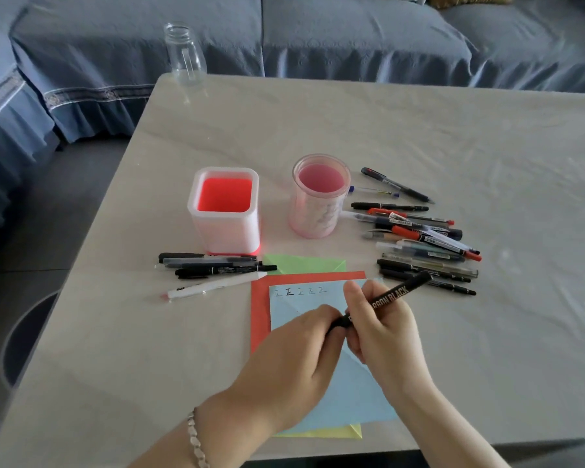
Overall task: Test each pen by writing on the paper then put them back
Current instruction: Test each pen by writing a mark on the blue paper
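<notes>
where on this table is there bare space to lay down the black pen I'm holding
Bare table stretches behind the square holder and round cup, up to the glass bottle; the near-left corner is bare too. Crowded: the pen pile on the right, the pen row left of the papers.

Bare forearms, no sleeves, silver link bracelet (194, 437) on left wrist
</notes>
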Motion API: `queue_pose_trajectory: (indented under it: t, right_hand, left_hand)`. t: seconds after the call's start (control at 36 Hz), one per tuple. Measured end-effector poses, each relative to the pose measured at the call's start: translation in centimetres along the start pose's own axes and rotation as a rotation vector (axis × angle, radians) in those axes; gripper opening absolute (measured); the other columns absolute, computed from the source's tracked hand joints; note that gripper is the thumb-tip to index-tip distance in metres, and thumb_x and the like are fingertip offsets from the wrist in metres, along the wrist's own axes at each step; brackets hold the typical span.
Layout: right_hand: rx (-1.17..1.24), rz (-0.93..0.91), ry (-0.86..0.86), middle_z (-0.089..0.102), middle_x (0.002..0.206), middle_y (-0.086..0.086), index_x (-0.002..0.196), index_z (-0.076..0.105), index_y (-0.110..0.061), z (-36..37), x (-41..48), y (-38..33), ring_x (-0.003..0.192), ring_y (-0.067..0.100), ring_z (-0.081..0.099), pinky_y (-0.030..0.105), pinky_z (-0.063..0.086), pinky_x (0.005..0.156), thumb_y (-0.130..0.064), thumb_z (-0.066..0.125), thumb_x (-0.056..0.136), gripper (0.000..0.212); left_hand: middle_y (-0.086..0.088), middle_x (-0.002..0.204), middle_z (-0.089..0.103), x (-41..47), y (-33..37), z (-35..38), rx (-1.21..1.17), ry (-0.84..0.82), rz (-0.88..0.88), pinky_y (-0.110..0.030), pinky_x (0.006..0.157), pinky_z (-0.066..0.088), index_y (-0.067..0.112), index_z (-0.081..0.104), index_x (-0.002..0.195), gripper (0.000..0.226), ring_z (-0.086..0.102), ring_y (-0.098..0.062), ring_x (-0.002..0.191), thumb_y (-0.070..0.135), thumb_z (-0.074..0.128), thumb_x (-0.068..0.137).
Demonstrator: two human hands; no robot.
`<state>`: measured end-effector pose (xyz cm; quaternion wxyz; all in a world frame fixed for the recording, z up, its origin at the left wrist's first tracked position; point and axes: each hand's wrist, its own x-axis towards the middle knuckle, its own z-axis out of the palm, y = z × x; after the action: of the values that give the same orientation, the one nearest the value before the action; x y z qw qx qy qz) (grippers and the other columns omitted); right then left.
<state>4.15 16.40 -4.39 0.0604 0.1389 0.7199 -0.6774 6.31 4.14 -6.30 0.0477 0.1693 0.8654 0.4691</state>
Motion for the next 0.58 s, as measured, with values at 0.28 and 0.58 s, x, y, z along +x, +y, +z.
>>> queue_pose_trajectory:
  t: [0.28,0.58]
  right_hand:
    - [0.006,0.034,-0.038,0.025,0.045,-0.005,0.053,0.026,-0.02,0.1,-0.2,0.4,0.038,0.009,0.023,0.019,0.02,0.039,-0.008,0.046,0.091,0.044]
    - [0.161,-0.059,0.288,0.033,0.034,-0.005,0.059,0.035,-0.013,-2.8,1.4,-0.5,0.035,0.007,0.027,0.016,0.023,0.037,-0.013,0.046,0.093,0.037]
  left_hand:
    - [0.01,0.05,0.046,-0.4,-0.5,-0.2,-0.036,-0.046,-0.023,-0.018,0.047,0.024,0.042,0.045,0.096,0.017,0.04,-0.014,0.046,0.052,0.032,0.094]
    - [0.009,0.074,0.042,-1.0,-3.9,-1.3,0.261,0.141,-0.235,-0.018,0.056,0.034,0.023,0.032,0.094,0.009,0.044,-0.006,0.064,0.015,0.033,0.097]
